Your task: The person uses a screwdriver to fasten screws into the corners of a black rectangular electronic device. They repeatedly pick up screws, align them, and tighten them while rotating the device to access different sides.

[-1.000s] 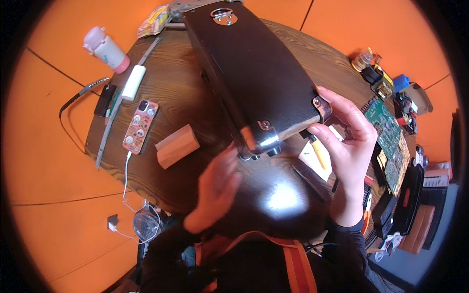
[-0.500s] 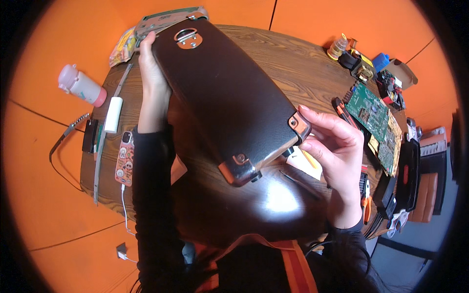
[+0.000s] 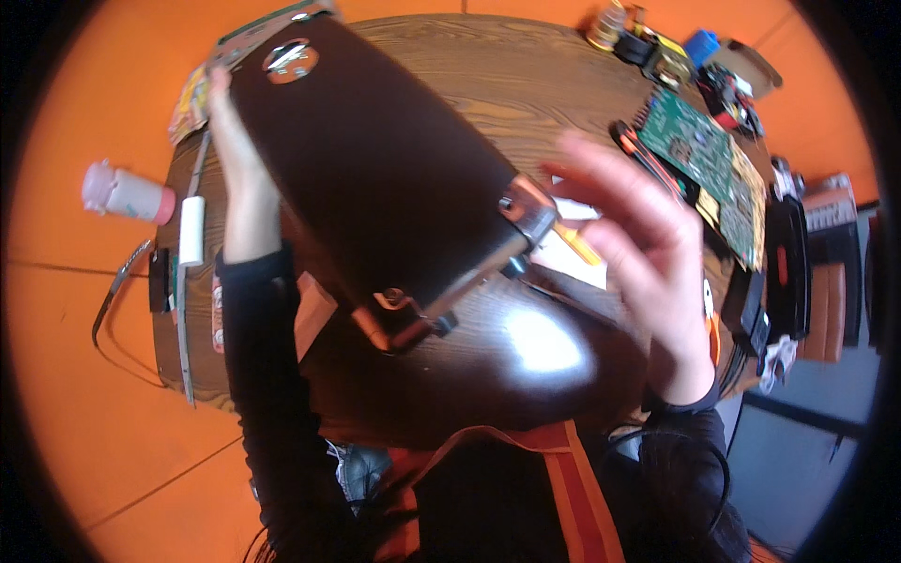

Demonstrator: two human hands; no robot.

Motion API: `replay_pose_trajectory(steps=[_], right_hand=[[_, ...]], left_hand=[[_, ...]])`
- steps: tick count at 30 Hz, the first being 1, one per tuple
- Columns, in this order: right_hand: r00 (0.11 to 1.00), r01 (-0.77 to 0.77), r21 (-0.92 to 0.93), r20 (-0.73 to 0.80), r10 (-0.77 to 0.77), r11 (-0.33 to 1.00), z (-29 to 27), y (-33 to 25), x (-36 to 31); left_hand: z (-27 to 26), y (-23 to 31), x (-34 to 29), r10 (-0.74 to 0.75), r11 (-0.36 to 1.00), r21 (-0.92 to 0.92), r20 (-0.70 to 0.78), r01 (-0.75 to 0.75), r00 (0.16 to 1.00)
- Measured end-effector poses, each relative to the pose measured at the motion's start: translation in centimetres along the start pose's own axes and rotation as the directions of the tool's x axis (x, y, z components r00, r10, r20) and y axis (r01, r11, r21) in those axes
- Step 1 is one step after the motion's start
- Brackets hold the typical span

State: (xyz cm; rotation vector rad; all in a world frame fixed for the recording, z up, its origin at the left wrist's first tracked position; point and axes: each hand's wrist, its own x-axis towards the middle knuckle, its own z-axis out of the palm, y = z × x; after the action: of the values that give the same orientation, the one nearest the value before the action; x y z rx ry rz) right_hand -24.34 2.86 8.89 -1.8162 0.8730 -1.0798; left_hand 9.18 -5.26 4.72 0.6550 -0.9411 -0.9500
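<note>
A long dark brown box (image 3: pixel 375 178) with a leathery covering is tilted above the table, one end toward me. Shiny metal caps cover its near corners, small dark feet stick out of the near end, and a round metal plate (image 3: pixel 291 61) sits near the far end. My left hand (image 3: pixel 242 155) grips the box along its far left edge; its fingertips are partly hidden behind it. Just right of the near right corner, my right hand (image 3: pixel 648 253) is off the box, fingers apart and holding nothing, somewhat smeared by motion.
On the wooden table (image 3: pixel 469 70), green circuit boards (image 3: pixel 699 145) lie at the right, with a box cutter (image 3: pixel 643 150) beside them. Tape and small parts (image 3: pixel 657 56) stand at the far right. A pink-capped bottle (image 3: pixel 127 192), a white stick-shaped object (image 3: pixel 191 230) and a metal strip (image 3: pixel 183 328) are at the left.
My right hand has let go of the box's near right corner and opened away from it. The box, still in my left hand, has shifted left in the view; the view itself has shifted too.
</note>
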Motion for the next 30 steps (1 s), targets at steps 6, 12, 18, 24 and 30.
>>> replay_pose_trajectory(steps=[6,12,18,24,30], right_hand=[[0.939,-0.339,-0.401,-0.195,0.282,0.851,-6.2,3.1,-5.1],[0.958,-0.269,-0.613,-0.093,0.27,0.743,-3.9,9.2,-7.6],[0.971,-0.235,-0.709,-0.138,0.196,0.665,-1.1,11.8,-6.4],[0.928,-0.367,-0.544,-0.162,0.335,0.754,-2.5,11.9,-6.0],[0.863,-0.465,-0.046,-0.245,0.441,0.884,-4.4,10.8,-8.2]], left_hand=[[5.8,3.2,-9.2,0.677,0.55,0.653,0.014,-0.52,0.735],[8.9,1.7,-16.8,0.513,0.315,0.776,0.345,-0.546,0.786],[8.0,0.9,-16.1,0.377,-0.234,0.775,0.629,-0.587,0.68],[4.8,3.0,-16.2,0.491,-0.121,0.804,0.558,-0.582,0.669],[7.1,1.9,-17.3,0.688,-0.576,0.587,0.724,-0.568,0.051]])
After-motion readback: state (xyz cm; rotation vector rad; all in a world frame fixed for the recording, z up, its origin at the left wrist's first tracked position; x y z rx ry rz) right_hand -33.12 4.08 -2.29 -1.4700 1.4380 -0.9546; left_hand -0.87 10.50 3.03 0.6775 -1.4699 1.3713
